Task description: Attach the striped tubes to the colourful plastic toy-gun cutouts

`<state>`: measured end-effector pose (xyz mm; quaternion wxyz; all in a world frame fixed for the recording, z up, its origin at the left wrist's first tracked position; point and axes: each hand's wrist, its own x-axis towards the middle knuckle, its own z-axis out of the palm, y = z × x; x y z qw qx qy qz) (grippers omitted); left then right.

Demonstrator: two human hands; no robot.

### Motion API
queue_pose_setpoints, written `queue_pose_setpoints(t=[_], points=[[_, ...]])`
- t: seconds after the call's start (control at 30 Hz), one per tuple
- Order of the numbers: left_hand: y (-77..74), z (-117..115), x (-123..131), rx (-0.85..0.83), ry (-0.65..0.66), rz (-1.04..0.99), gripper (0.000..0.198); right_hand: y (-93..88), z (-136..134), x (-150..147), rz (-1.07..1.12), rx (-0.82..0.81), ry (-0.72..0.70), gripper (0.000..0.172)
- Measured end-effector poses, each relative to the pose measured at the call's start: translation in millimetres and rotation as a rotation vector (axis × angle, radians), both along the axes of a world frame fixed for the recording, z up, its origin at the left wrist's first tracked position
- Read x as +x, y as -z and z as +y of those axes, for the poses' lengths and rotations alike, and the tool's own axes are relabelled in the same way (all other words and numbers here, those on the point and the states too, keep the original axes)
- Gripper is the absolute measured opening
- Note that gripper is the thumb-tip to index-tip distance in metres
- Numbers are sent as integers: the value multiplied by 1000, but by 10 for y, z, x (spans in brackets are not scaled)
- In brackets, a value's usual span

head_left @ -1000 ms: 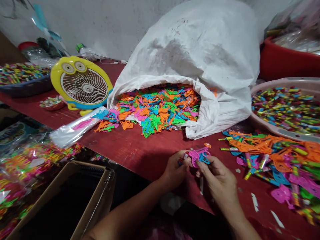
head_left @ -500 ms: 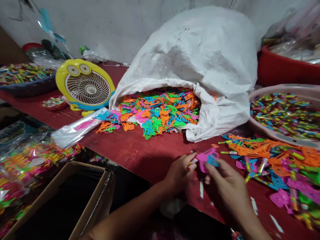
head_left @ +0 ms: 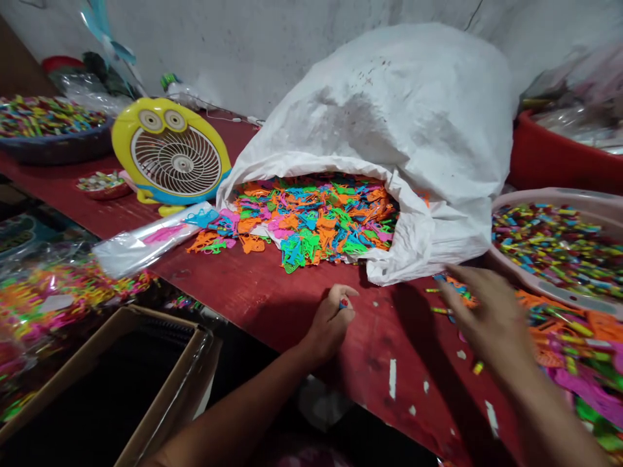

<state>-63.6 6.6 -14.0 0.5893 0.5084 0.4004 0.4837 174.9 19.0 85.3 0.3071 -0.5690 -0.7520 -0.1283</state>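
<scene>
- Using the white sack (head_left: 438,84) as landmark: it's lying on the red counter (head_left: 233,285), mouth facing us, stuffed with loose plastic pieces (head_left: 316,220), some spilling out front.
- Left hand (head_left: 331,327) is in front of the sack's mouth, grip pinched on a small red-and-blue bit (head_left: 344,303). Too tiny to say what, sorry.
- Right hand (head_left: 489,318) is off the sack's front right corner, over a mixed heap (head_left: 594,370) of plastic pieces and striped tubes. Blurry, so can't tell if that grip's apart or together.
- Progress, my guess: that heap is the done stuff, pieces and tubes together. Tons left though: sack's loaded, and so's the pink basin (head_left: 549,196) of tubes to its right.
</scene>
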Motion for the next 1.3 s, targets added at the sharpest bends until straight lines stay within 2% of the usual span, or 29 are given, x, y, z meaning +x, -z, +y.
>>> queue_pose_setpoints(t=[0.07,0.13,0.2,0.27,0.4,0.57,0.7,0.77,0.87,1.0,1.13,1.3], points=[[30,1,23,-4,-24,79,21,89,304,-352,-70,-88,-123,32],[38,11,42,-12,-14,88,18,181,588,-679,-84,-179,-136,31],[32,24,51,-35,22,23,22,263,805,-900,-67,-219,-128,22],[23,38,52,-30,19,-17,25,333,933,-981,-31,-231,-143,13],[44,72,51,-8,-53,-2,22,400,957,-872,117,-251,-200,19],[53,96,53,-78,-81,-95,18,283,616,-756,377,-269,-221,32],[-56,50,31,-88,-14,-133,26,191,170,-768,807,-468,-259,25],[-97,7,43,-102,12,-145,30,218,-37,-761,977,-558,-236,26],[-111,-74,119,-109,24,-134,28,333,-293,-712,1085,-645,-170,30],[-104,-151,260,-73,97,-153,23,461,-551,-632,1013,-672,-116,26],[-97,-159,322,-71,145,-126,21,496,-716,-600,775,-566,-101,21],[-64,-156,306,26,181,-62,19,539,-787,-617,618,-424,-21,24]])
